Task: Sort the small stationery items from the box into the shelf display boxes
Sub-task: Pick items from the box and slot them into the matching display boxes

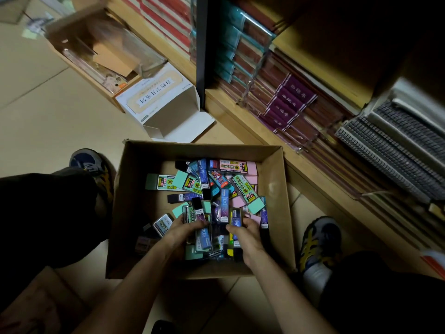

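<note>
On the pale tiled floor [48, 116], between my two sneakers, sits the open cardboard box [277, 184], its bottom strewn with small pencil-lead packs [216, 184] in mint, pink, blue and black. The loose ones lie flat and point every way, some stacked crosswise. My left hand [178, 235] has its grip clamped on a bundle of packs near the box's near wall, a blue pack [203, 237] on top with its long axis running away from me. My right hand [245, 237] pinches a dark pack with a yellow edge [236, 220], also pointing away; the two hands are just beside each other. Beyond the box's far wall lies a white printed carton [166, 102], open toward me. Behind it stands a brown carton [101, 49], blurred. To the right runs a wooden shelf [240, 116] packed with purple-banded notebooks [289, 100] and spiral-bound pads [397, 145].
</note>
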`<action>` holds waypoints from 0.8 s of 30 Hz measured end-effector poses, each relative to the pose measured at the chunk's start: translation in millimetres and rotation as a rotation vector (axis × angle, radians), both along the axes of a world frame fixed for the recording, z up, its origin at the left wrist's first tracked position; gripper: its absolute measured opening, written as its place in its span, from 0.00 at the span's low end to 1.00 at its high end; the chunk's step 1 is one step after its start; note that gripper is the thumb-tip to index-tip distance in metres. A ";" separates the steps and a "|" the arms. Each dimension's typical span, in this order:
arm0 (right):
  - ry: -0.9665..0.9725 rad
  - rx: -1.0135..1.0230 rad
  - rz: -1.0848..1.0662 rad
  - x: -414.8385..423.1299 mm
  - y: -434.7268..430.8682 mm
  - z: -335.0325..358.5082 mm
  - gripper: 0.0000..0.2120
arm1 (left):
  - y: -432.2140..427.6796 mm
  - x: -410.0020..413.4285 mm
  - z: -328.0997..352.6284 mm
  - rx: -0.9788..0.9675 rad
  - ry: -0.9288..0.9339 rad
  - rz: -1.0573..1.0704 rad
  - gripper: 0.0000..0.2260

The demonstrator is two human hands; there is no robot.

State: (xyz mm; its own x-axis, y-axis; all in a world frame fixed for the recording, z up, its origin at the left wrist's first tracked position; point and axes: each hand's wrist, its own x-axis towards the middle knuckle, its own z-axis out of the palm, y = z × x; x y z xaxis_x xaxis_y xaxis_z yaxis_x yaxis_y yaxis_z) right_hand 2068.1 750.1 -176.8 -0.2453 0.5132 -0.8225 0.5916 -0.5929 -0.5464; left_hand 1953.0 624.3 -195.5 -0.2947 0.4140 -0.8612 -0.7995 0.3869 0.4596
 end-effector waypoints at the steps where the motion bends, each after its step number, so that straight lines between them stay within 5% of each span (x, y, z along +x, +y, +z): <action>1: 0.008 0.006 -0.003 4.1 1.8 2.7 0.10 | -0.1 1.0 4.1 0.017 -0.022 0.015 0.29; 4: 0.060 -0.034 0.058 11.4 6.5 17.3 0.12 | 4.2 4.8 19.3 0.082 -0.050 0.010 0.26; 8: 0.151 -0.026 0.135 6.7 12.1 46.3 0.28 | 18.4 10.2 45.5 0.162 -0.037 0.016 0.30; 17: 0.342 0.087 0.262 -3.6 23.9 130.2 0.14 | 46.7 10.3 119.9 0.365 0.098 -0.008 0.18; 24: 0.461 0.124 0.259 -11.9 25.7 185.3 0.12 | 47.7 -4.7 168.3 0.446 0.122 0.015 0.23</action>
